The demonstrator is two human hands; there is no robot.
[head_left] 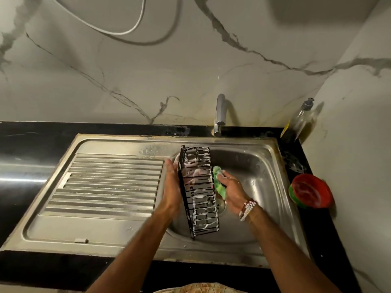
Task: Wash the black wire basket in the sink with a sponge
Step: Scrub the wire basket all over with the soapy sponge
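The black wire basket (200, 199) stands on its side in the steel sink (260, 166), streaked with white soap foam. My left hand (170, 187) grips its left side, with fingers showing through the wires. My right hand (231, 190) holds a green sponge (219, 181) pressed against the basket's right side. Beaded bracelets circle my right wrist. The sink drain (222, 205) shows just right of the basket.
A ribbed steel draining board (110, 182) lies left of the bowl. The tap (220, 114) stands behind the sink, with no water visibly running. A clear pump bottle (300, 119) sits in the back right corner. A red and green soap dish (310, 191) rests on the black counter at right.
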